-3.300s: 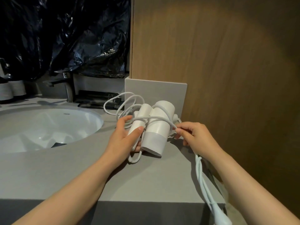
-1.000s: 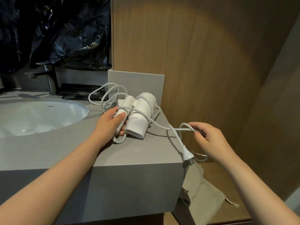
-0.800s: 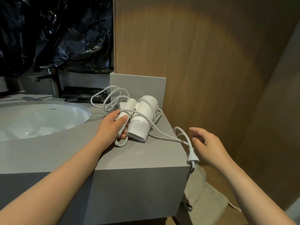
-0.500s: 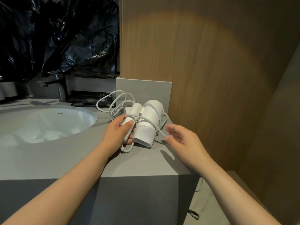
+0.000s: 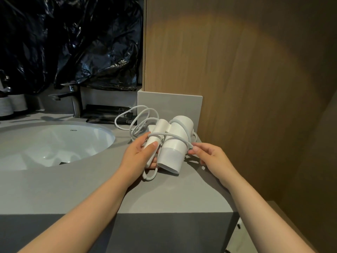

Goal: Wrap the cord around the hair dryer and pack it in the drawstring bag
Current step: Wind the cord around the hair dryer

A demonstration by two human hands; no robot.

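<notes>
- Grey matte counter beside white oval sink.
- On it, near back corner: white plastic folded hair dryer, loosely looped by white rubbery cord.
- Left hand curled round handle; right hand pinching cord beside barrel.
- Probably light, smooth, slippery; cord springy; best gripped at handle and barrel together.

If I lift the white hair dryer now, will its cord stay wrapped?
Likely floppy: the white power cord stands in slack loops behind the white folded hair dryer, so they may slide off. Its smooth round barrel could roll on the grey counter if the left hand releases.
</notes>
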